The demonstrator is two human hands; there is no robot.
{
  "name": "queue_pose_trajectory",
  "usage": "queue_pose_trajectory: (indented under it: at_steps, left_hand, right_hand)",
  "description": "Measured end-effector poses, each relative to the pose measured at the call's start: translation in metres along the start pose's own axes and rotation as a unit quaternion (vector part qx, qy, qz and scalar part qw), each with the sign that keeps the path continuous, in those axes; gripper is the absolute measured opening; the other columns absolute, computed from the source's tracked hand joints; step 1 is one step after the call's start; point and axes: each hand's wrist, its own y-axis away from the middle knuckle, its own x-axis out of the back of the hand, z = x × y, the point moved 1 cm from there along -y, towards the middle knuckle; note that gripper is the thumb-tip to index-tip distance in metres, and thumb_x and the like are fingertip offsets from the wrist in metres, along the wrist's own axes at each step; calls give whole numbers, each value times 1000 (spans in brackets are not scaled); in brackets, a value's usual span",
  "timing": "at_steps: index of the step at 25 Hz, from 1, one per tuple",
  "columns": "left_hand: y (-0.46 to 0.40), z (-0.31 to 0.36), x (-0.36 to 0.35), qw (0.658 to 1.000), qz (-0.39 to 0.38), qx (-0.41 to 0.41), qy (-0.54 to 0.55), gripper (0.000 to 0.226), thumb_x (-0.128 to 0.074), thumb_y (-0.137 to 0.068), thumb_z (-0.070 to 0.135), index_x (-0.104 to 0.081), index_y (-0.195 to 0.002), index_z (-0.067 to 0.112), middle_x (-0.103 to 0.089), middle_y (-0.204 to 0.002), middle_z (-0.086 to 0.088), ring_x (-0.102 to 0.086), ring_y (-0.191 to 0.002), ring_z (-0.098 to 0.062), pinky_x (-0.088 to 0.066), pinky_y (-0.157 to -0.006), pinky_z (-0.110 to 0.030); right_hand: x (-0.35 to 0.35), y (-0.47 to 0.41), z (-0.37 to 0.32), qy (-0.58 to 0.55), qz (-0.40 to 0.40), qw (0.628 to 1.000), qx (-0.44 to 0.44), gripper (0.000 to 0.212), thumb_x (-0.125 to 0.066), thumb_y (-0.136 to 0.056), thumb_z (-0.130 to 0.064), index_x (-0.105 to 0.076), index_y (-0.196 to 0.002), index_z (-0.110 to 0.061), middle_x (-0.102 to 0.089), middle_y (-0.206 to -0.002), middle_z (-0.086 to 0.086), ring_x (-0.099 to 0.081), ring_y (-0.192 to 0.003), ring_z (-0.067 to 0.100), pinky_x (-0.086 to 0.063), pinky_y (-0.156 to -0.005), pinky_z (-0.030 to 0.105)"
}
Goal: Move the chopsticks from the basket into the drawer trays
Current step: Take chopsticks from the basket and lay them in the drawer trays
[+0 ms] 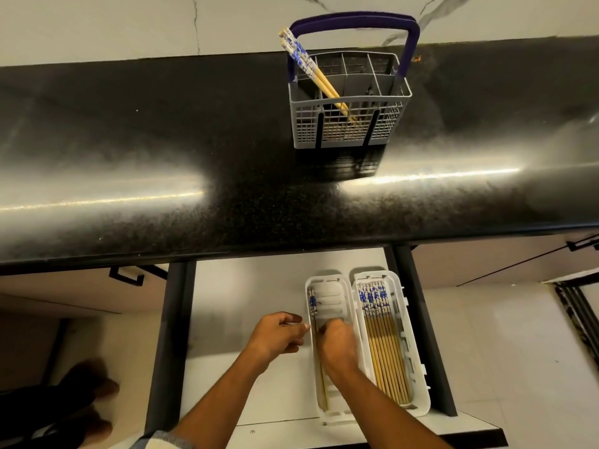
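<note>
Head view: both hands low in an open drawer (252, 286), over two white trays.

Left tray (327, 288) holding chopsticks (313, 307) along its left edge, bamboo with blue-and-white tops; right hand (335, 346) curled over them, exact grip hidden. Left hand (278, 335) loosely curled beside the tray, empty. Right tray (397, 286) packed with a matching row (384, 335). Another pair (308, 66) leaning in the grey basket (350, 124) on the glossy black counter (162, 140). Marble wall (129, 24) behind; dark blurred shape at lower left unclear.
</note>
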Motion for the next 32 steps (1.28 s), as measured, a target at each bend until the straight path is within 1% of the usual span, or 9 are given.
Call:
queue_pose_trajectory:
  at_steps: [2,3,6,11,15,21,27,29,32]
  left_hand:
    - [0,-3,2,1000,6,-3,12,34,-81,-81,26,-70,-108,9,-77,-95,-14,-74,-80,-21,-63,-68,-28]
    - [0,-4,3,1000,9,-3,20,35,-81,-80,27,-71,-107,9,-77,-94,-13,-75,-79,-20,-62,-67,-27]
    - [2,-6,7,999,13,-6,31,34,-82,-79,29,-72,-105,9,-78,-90,-11,-76,-78,-20,-62,-66,-27]
    - [19,15,18,995,-5,-21,96,30,-69,-90,35,-71,-103,8,-77,-98,-17,-76,-86,-28,-63,-72,-32]
    - [44,77,39,985,-44,-97,137,29,-58,-97,33,-71,-108,9,-78,-96,-15,-77,-88,-28,-63,-70,-31]
    - [78,225,62,947,-33,-237,213,26,-60,-96,29,-72,-103,7,-77,-85,-15,-75,-84,-28,-63,-82,-41]
    - [72,349,59,926,94,-309,193,8,-64,-94,15,-69,-88,13,-75,-91,-12,-74,-83,-19,-63,-69,-27]
    - [54,367,56,923,140,-291,208,10,-65,-93,9,-68,-85,14,-73,-87,-9,-73,-79,-17,-62,-66,-26]
    - [20,380,50,915,221,-284,182,20,-72,-88,13,-66,-71,21,-70,-74,-4,-70,-70,-16,-63,-75,-37]
  right_hand:
    - [1,1,-1,27,-6,999,19,17,-46,-98,-11,-62,-98,-9,-57,-90,4,-52,-71,12,-36,-53,10]
    - [2,1,-1,35,-3,999,24,18,-46,-97,-11,-63,-99,-6,-57,-90,5,-52,-72,13,-36,-53,11]
    - [6,3,-5,28,2,1000,7,16,-53,-96,-8,-68,-96,-5,-69,-92,8,-67,-82,21,-58,-70,28]
    - [41,7,-27,-74,16,997,3,13,-63,-92,-14,-74,-84,-14,-73,-80,5,-71,-72,19,-61,-66,32]
    - [109,10,-74,-183,73,977,81,15,-69,-89,-26,-72,-75,-25,-71,-65,-4,-69,-61,8,-52,-52,17]
    - [219,9,-163,-282,179,924,185,20,-70,-88,-28,-71,-69,-22,-71,-61,1,-69,-59,12,-55,-54,21]
    - [272,0,-235,-239,209,923,218,17,-68,-89,-27,-76,-76,-18,-71,-64,-1,-68,-59,14,-57,-56,27]
    - [282,-4,-248,-229,207,925,223,13,-68,-90,-29,-77,-85,-20,-70,-68,-4,-66,-58,9,-52,-48,19]
    - [285,-14,-255,-218,198,930,221,12,-66,-91,-28,-76,-87,-21,-69,-69,-5,-61,-53,4,-37,-36,10]
